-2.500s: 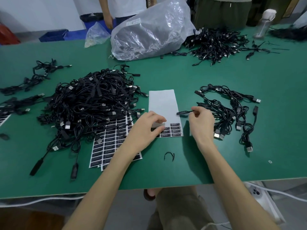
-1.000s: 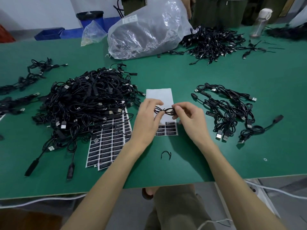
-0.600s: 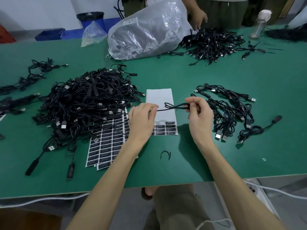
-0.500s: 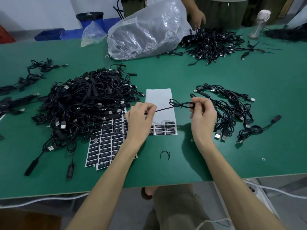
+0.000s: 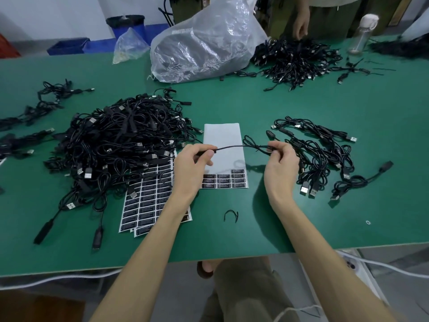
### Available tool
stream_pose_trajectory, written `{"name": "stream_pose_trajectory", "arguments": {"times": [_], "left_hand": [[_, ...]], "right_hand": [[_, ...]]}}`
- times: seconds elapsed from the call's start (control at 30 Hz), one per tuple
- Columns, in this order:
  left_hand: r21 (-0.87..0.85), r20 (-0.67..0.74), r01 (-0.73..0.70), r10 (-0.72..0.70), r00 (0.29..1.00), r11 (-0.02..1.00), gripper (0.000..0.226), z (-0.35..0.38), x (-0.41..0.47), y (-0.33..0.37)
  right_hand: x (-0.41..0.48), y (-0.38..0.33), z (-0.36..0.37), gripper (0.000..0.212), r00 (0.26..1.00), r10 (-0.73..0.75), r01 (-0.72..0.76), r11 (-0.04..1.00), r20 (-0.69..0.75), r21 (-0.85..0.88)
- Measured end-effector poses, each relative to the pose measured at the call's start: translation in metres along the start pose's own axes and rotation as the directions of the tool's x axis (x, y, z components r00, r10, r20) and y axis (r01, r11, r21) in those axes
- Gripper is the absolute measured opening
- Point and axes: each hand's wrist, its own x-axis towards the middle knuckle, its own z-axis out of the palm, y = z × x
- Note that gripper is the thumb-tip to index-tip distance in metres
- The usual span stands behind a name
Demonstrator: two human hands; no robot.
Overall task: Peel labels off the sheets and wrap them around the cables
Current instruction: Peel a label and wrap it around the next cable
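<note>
Cable (image 5: 234,148) stretched between both hands above the nearly used-up label sheet (image 5: 222,145), near table centre. Left hand (image 5: 190,168) pinches one end, right hand (image 5: 281,163) pinches the bunched loops. Looks thin, light and floppy, so probably best held taut close to the wrap spot. Remaining labels (image 5: 224,181) lie just below.

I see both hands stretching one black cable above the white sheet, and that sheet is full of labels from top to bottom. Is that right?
Not quite. The left hand and right hand do stretch one black cable above the white sheet, but the sheet is mostly bare. Only a few rows of labels sit at its near end, as the head view shows.
</note>
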Motion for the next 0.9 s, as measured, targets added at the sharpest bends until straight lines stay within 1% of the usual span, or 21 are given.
{"name": "stream_pose_trajectory", "arguments": {"times": [0.03, 0.07, 0.1, 0.17, 0.2, 0.3, 0.37, 0.47, 0.53, 0.67, 0.7, 0.77, 0.83, 0.9], "left_hand": [[-0.027, -0.001, 0.012, -0.012, 1.0, 1.0, 0.016, 0.0, 0.0, 0.0], [-0.053, -0.003, 0.023, -0.023, 1.0, 0.998, 0.012, 0.0, -0.001, 0.001], [-0.074, -0.003, 0.03, -0.03, 1.0, 0.997, 0.009, 0.0, -0.002, 0.002], [-0.097, 0.006, 0.032, -0.031, 0.999, 0.995, 0.007, 0.001, -0.004, 0.005], [-0.104, 0.019, 0.03, -0.028, 0.999, 0.994, 0.007, 0.003, -0.005, 0.006], [-0.11, 0.059, 0.018, -0.012, 0.998, 0.994, 0.013, 0.005, -0.005, 0.007], [-0.086, 0.078, -0.006, 0.013, 0.997, 0.996, 0.017, 0.005, -0.005, 0.006], [-0.063, 0.078, -0.034, 0.038, 0.996, 0.997, 0.02, 0.006, -0.005, 0.004], [-0.04, 0.03, -0.044, 0.045, 0.999, 0.998, 0.02, 0.007, -0.005, 0.002], [0.001, -0.099, -0.084, 0.084, 0.992, 0.996, 0.019, 0.007, -0.005, -0.001], [0.008, -0.12, -0.099, 0.099, 0.988, 0.995, 0.02, 0.007, -0.005, -0.002], [0.043, -0.121, -0.142, 0.146, 0.982, 0.989, 0.019, 0.006, -0.005, -0.002], [0.057, -0.069, -0.174, 0.178, 0.982, 0.983, 0.017, 0.008, -0.005, -0.001], [0.013, -0.005, -0.151, 0.152, 0.988, 0.988, 0.016, 0.01, -0.006, 0.0]], "right_hand": [[-0.001, 0.001, 0.001, 0.03, 0.998, -0.048, 0.052, 0.99, 0.029, -0.135], [-0.002, 0.001, 0.002, 0.032, 0.994, -0.097, 0.108, 0.966, 0.057, -0.235], [-0.004, -0.001, 0.004, 0.035, 0.985, -0.151, 0.17, 0.941, 0.085, -0.294], [-0.008, -0.003, 0.007, 0.033, 0.946, -0.282, 0.321, 0.874, 0.157, -0.365], [-0.011, -0.002, 0.01, 0.031, 0.919, -0.336, 0.394, 0.824, 0.208, -0.407], [-0.015, 0.001, 0.015, 0.03, 0.842, -0.423, 0.539, 0.681, 0.335, -0.495], [-0.017, 0.002, 0.017, 0.029, 0.811, -0.453, 0.585, 0.625, 0.371, -0.516], [-0.017, 0.003, 0.017, 0.023, 0.792, -0.481, 0.609, 0.576, 0.376, -0.546], [-0.019, 0.002, 0.016, 0.023, 0.795, -0.469, 0.603, 0.547, 0.384, -0.58], [-0.022, 0.001, 0.014, 0.034, 0.817, -0.397, 0.572, 0.472, 0.417, -0.671], [-0.023, 0.002, 0.013, 0.037, 0.828, -0.376, 0.557, 0.464, 0.416, -0.689], [-0.022, 0.001, 0.012, 0.04, 0.835, -0.366, 0.549, 0.5, 0.41, -0.67], [-0.023, -0.001, 0.013, 0.035, 0.8, -0.417, 0.6, 0.562, 0.432, -0.57], [-0.024, -0.003, 0.013, 0.024, 0.77, -0.449, 0.63, 0.647, 0.453, -0.429]]}}
